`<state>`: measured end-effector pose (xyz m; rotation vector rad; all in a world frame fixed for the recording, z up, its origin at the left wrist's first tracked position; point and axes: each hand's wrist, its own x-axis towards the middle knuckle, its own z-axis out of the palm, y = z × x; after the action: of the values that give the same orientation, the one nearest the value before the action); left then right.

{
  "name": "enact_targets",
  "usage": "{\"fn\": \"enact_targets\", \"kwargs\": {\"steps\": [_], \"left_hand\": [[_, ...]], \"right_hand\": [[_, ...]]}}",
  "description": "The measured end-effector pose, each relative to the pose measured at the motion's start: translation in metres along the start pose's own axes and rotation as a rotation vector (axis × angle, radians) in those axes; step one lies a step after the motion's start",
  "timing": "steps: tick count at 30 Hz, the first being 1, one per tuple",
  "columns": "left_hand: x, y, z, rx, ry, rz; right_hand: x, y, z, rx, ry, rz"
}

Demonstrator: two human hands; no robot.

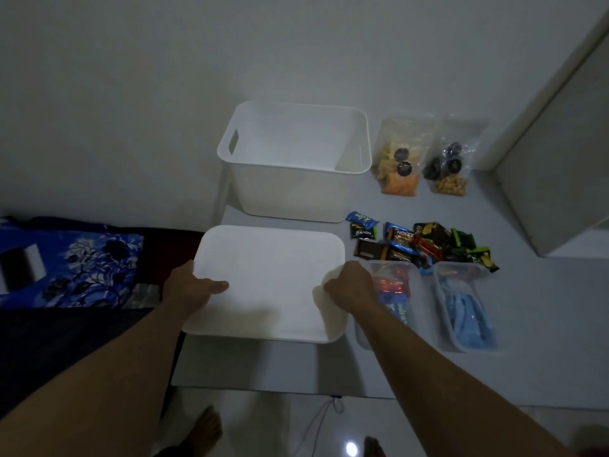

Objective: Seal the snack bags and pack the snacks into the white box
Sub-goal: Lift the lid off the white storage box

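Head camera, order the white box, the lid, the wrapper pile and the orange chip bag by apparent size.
1. White box and lid: alike, lid nearer, so unranked.
2. Wrapper pile.
3. Orange chip bag.

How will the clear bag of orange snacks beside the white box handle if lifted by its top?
The clear bag looks like thin crinkled film, so probably floppy; its top would likely fold when pinched. The snacks sit low in it, so it should hang bottom-heavy yet feel light. They look brittle; a hard squeeze may crush them.
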<state>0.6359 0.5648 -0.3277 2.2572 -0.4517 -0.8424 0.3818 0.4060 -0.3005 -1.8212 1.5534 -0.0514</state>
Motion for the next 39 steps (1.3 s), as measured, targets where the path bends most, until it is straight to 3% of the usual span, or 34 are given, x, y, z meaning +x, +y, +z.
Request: {"fn": "enact_targets", "kwargs": {"steps": [5,12,21,30,34,39], "left_hand": [[0.029,-0.036,0.017,0.09,-0.008,0.026],[0.012,-0.015,0.022,0.396,0.031,0.082],[0.01,-0.023,0.029,0.548,-0.003,0.17],[0.002,-0.008,0.03,0.755,-0.006,0.227],[-0.009,0.02,0.033,0.679,0.0,0.355],[-0.032,0.089,0.04,0.558,0.021,0.576]], "right_hand": [[0.006,0.006,0.016,-0.066,-0.034,-0.006],[0.006,0.012,0.036,-0.198,-0.04,-0.071],[0.011,0.015,0.042,-0.278,-0.011,-0.137],[0.007,0.008,0.035,-0.294,-0.085,-0.134],[-0.002,-0.003,0.011,-0.249,-0.063,-0.205],[-0.01,-0.019,-0.051,-0.209,0.086,-0.29]]}}
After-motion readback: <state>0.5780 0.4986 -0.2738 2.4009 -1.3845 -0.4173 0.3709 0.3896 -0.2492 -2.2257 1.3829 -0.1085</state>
